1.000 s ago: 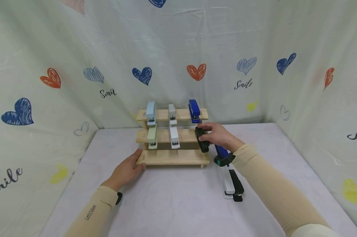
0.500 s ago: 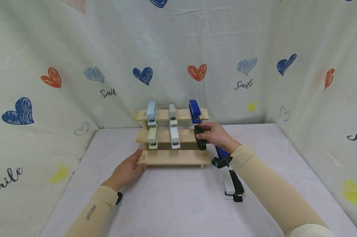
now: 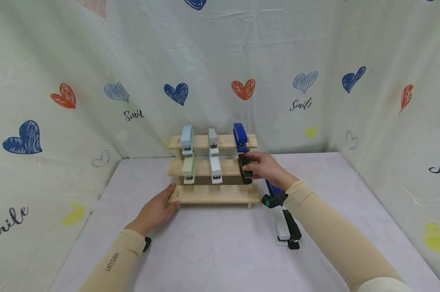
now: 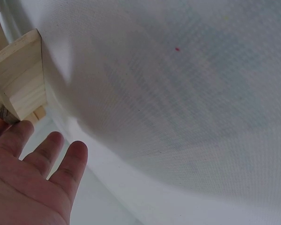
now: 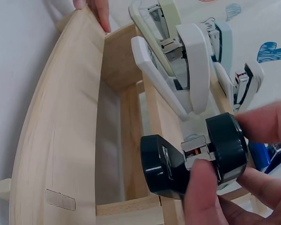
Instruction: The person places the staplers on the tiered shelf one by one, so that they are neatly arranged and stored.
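My right hand (image 3: 269, 167) pinches a black stapler (image 3: 244, 168) at the right end of the middle tier of a wooden rack (image 3: 212, 194). In the right wrist view, thumb and fingers lie on either side of the stapler (image 5: 227, 145), whose front faces the camera. My left hand (image 3: 155, 211) holds the left end of the bottom tier between thumb and index finger; its other fingers (image 4: 72, 164) are spread off the wood. A green stapler (image 3: 188, 168) and a white one (image 3: 215, 168) share the middle tier.
The top tier bears a light blue stapler (image 3: 186, 139), a grey one (image 3: 212, 140) and a dark blue one (image 3: 240, 137). On the table right of the rack lie a blue stapler (image 3: 272, 187), partly hidden by my wrist, a white stapler (image 3: 281, 225) and a black one (image 3: 292, 225).
My right hand has shifted the black stapler slightly left and back on the middle tier, and it now stands straighter. The left hand has stayed at the rack's end.
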Demonstrator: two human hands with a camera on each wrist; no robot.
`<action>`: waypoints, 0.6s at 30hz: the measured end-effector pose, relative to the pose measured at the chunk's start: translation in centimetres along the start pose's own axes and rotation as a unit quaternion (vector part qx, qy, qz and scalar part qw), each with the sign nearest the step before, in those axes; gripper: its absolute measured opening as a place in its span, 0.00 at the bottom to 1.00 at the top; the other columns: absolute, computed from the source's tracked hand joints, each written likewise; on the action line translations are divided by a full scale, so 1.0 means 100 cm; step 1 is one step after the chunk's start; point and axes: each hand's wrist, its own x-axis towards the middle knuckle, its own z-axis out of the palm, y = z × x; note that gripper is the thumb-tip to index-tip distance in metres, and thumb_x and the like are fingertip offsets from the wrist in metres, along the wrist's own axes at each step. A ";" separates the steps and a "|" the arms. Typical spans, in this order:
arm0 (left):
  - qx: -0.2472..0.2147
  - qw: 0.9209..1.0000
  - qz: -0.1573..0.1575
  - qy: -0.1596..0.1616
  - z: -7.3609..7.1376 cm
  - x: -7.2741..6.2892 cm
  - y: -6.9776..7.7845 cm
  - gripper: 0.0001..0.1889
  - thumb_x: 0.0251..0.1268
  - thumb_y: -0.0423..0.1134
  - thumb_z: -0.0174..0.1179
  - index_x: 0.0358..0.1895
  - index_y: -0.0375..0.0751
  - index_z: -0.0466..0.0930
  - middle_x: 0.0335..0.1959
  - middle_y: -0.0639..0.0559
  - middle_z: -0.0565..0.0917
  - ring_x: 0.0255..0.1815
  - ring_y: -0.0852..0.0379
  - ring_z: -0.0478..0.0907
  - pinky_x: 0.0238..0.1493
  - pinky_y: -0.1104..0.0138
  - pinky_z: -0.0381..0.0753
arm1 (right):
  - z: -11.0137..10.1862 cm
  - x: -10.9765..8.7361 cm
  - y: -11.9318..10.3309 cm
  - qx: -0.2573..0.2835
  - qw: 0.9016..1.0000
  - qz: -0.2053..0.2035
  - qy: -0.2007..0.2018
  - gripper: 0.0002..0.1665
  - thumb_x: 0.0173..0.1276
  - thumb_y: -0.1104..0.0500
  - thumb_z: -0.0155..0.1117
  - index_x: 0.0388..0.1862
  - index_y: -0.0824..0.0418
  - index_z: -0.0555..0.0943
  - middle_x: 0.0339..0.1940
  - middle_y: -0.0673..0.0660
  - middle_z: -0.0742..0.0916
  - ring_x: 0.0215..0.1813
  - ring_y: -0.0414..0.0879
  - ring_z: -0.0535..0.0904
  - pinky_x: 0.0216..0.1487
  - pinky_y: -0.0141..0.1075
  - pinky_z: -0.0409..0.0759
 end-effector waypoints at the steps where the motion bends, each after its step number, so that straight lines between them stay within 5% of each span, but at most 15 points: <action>1: 0.001 1.000 0.000 0.000 0.000 0.000 0.000 0.37 0.78 0.50 0.52 0.78 0.30 0.51 0.76 0.33 0.59 0.72 0.32 0.60 0.68 0.42 0.63 | -0.001 0.000 0.001 0.003 1.000 -0.001 -0.005 0.37 0.69 0.61 0.66 0.76 0.60 0.67 0.71 0.63 0.73 0.61 0.57 0.78 0.51 0.45 0.84; 9: 0.002 1.000 -0.003 -0.002 0.000 -0.001 0.002 0.37 0.78 0.50 0.51 0.78 0.30 0.51 0.75 0.33 0.59 0.72 0.31 0.61 0.68 0.42 0.63 | -0.003 -0.003 0.002 0.019 0.999 -0.009 -0.042 0.45 0.64 0.65 0.68 0.78 0.61 0.61 0.74 0.63 0.70 0.69 0.58 0.71 0.57 0.48 0.80; 18: 0.004 1.000 -0.002 0.000 -0.001 -0.001 0.003 0.37 0.78 0.50 0.51 0.78 0.31 0.51 0.76 0.33 0.59 0.71 0.31 0.61 0.68 0.41 0.63 | 0.000 -0.003 0.003 0.044 0.999 -0.008 -0.026 0.44 0.66 0.65 0.69 0.78 0.62 0.62 0.72 0.65 0.72 0.70 0.58 0.70 0.58 0.46 0.80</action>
